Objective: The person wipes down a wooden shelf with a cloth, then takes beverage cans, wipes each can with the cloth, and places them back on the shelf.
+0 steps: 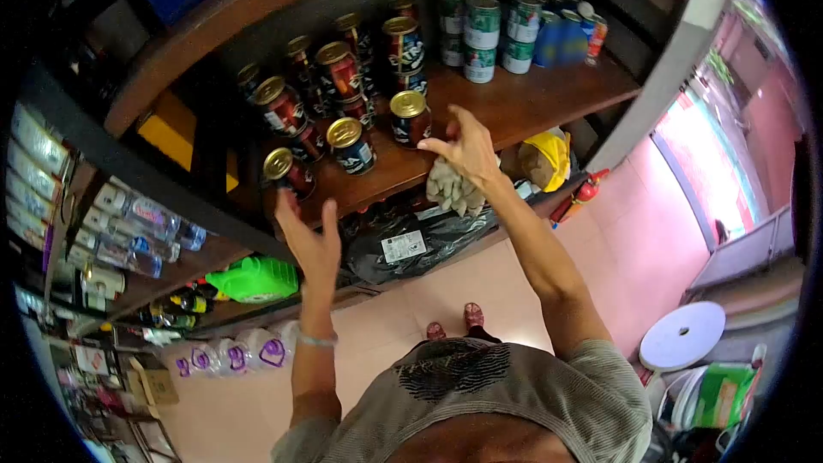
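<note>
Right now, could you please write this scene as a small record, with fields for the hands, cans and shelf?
left hand: open, at front-left can; contact unclear
right hand: open, thumb by front-right can; contact unclear
middle front can: upright, between those two
shelf: wooden; gold-topped cans left, green cans toward right
stacking: some cans two high

We wear a grey-olive, finely ribbed cloth shirt (549, 399) with short, loose sleeves (607, 381) at four and seven o'clock and a curved neckline (467, 414) near six. A dark, blotchy patch (456, 369) marks its front, also near six. A thin, pale band (317, 341) rings our left wrist (318, 324) at seven o'clock. Toward five o'clock show dark legwear (485, 335) and reddish, patterned shoes (473, 315).
</note>
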Demonstrator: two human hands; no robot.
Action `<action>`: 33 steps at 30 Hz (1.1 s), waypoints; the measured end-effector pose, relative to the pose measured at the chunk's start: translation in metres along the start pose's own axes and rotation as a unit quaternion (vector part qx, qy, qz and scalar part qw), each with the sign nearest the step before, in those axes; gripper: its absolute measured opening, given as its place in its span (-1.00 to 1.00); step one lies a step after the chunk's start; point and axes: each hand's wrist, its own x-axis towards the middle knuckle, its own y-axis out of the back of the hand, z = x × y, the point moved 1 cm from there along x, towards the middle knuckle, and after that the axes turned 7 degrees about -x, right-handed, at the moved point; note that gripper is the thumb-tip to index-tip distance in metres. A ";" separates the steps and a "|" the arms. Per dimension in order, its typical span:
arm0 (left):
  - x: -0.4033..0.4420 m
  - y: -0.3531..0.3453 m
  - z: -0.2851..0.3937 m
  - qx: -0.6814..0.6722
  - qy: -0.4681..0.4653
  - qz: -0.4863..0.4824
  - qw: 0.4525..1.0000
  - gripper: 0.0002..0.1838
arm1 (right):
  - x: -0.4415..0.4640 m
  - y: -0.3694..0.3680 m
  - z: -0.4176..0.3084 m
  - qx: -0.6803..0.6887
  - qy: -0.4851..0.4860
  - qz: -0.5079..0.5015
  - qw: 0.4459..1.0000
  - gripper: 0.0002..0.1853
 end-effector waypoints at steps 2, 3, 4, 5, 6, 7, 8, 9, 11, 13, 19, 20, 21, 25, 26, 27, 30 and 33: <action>-0.029 -0.005 0.021 -0.119 0.018 -0.080 0.990 -0.60 | -0.028 0.014 0.002 0.079 -0.099 -0.073 0.989 -0.29; -0.043 -0.014 0.024 -0.180 0.001 -0.151 0.972 -0.70 | -0.044 0.013 0.000 0.119 -0.115 -0.073 0.983 -0.50; -0.056 -0.023 0.030 -0.199 0.045 -0.241 0.949 -0.71 | -0.057 0.007 0.004 0.172 -0.124 -0.092 0.973 -0.56; -0.066 -0.033 0.035 -0.186 0.099 -0.327 0.921 -0.63 | -0.071 0.002 0.008 0.226 -0.134 -0.111 0.958 -0.62; -0.074 -0.047 0.036 -0.157 0.076 -0.353 0.919 -0.54 | -0.079 0.011 -0.003 0.222 -0.150 -0.118 0.956 -0.66; -0.084 -0.061 0.034 -0.147 0.043 -0.336 0.929 -0.50 | -0.086 0.021 -0.014 0.218 -0.165 -0.123 0.954 -0.70; -0.093 -0.074 0.023 -0.170 0.019 -0.359 0.918 -0.53 | -0.094 0.022 -0.013 0.240 -0.179 -0.121 0.946 -0.73; -0.093 -0.083 0.024 -0.193 -0.007 -0.379 0.905 -0.55 | -0.099 0.027 -0.011 0.250 -0.177 -0.106 0.946 -0.73; -0.096 -0.086 0.026 -0.238 0.079 -0.414 0.875 -0.58 | -0.109 0.040 -0.005 0.266 -0.176 -0.076 0.945 -0.73; -0.095 -0.086 0.049 -0.365 0.237 -0.379 0.817 -0.69 | -0.117 0.049 0.027 0.277 -0.212 -0.103 0.932 -0.66; -0.078 -0.096 0.104 -0.426 0.279 -0.382 0.772 -0.80 | -0.145 0.085 0.063 0.334 -0.143 -0.273 0.891 -0.59; -0.084 -0.100 0.108 -0.389 0.269 -0.379 0.796 -0.79 | -0.147 0.093 0.072 0.320 -0.153 -0.293 0.888 -0.63; -0.087 -0.108 0.111 -0.351 0.252 -0.376 0.819 -0.79 | -0.145 0.102 0.079 0.306 -0.158 -0.311 0.886 -0.66; -0.095 -0.141 0.140 -0.261 0.238 -0.451 0.820 -0.71 | -0.141 0.146 0.111 0.360 -0.141 -0.156 0.909 -0.62; -0.099 -0.152 0.151 -0.293 0.279 -0.465 0.787 -0.62 | -0.138 0.159 0.121 0.380 -0.161 -0.133 0.901 -0.55; -0.106 -0.165 0.161 -0.287 0.271 -0.463 0.794 -0.60 | -0.136 0.172 0.135 0.348 -0.165 -0.137 0.913 -0.53; -0.118 -0.208 0.187 -0.273 0.263 -0.476 0.794 -0.55 | -0.124 0.199 0.178 0.280 -0.173 -0.113 0.937 -0.42; -0.126 -0.243 0.229 -0.280 0.294 -0.496 0.768 -0.53 | -0.115 0.237 0.213 0.190 -0.235 -0.116 0.946 -0.52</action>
